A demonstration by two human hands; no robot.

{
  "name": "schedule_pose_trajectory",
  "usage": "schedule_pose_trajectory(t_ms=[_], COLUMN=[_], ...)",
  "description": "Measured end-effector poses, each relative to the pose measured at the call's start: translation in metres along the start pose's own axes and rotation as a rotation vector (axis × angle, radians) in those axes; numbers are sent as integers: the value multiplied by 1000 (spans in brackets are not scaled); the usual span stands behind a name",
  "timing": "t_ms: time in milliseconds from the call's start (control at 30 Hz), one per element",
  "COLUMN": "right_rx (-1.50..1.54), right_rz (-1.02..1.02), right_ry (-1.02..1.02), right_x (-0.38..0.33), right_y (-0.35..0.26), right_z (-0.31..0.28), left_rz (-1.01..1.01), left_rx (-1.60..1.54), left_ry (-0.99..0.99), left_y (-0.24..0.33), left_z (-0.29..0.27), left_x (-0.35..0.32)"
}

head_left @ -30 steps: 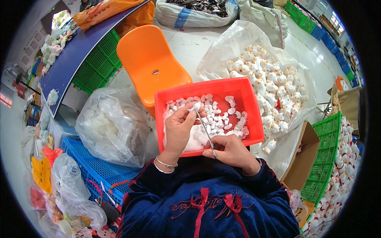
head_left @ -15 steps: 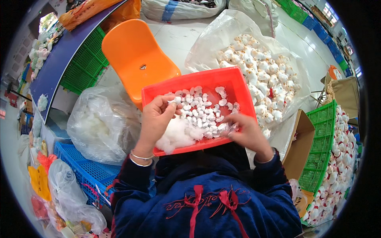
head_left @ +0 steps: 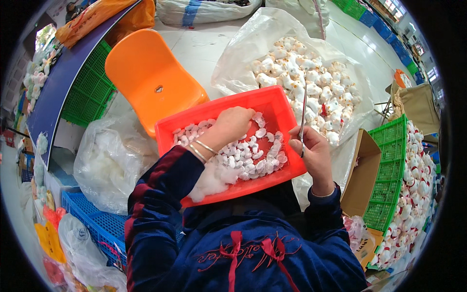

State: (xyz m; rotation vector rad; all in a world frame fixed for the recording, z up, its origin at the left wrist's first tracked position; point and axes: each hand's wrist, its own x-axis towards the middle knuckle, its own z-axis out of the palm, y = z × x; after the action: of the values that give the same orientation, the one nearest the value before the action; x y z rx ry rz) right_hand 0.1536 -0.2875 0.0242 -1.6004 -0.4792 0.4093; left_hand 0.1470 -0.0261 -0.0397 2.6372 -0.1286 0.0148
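Metal tool [head_left: 304, 116] in right hand [head_left: 314, 153]

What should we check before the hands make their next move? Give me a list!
1. Right hand holding the slim metal tool: ok.
2. Tool's tip away from the left hand: ok, they're well apart.
3. Left hand over the red tray: ok.
4. Small white pieces in the tray: ok, many.
5. White fluff there too: ok.
6. Left fingertips gripping something: cannot tell.
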Motion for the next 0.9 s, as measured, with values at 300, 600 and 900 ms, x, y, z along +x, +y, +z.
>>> schedule_pose_trajectory(t_ms=[300,600,900], right_rx=[-20,276,161], right_rz=[88,158,7], right_ry=[23,-124,-142], right_x=[0,19,5], right_y=[-1,-16,-22], right_z=[0,43,69], left_rz=[48,428,-155], left_rx=[-266,-150,-1286], left_ry=[127,478,270], left_y=[11,42,64], left_z=[-17,-51,-46], left_x=[-9,-74,-119])
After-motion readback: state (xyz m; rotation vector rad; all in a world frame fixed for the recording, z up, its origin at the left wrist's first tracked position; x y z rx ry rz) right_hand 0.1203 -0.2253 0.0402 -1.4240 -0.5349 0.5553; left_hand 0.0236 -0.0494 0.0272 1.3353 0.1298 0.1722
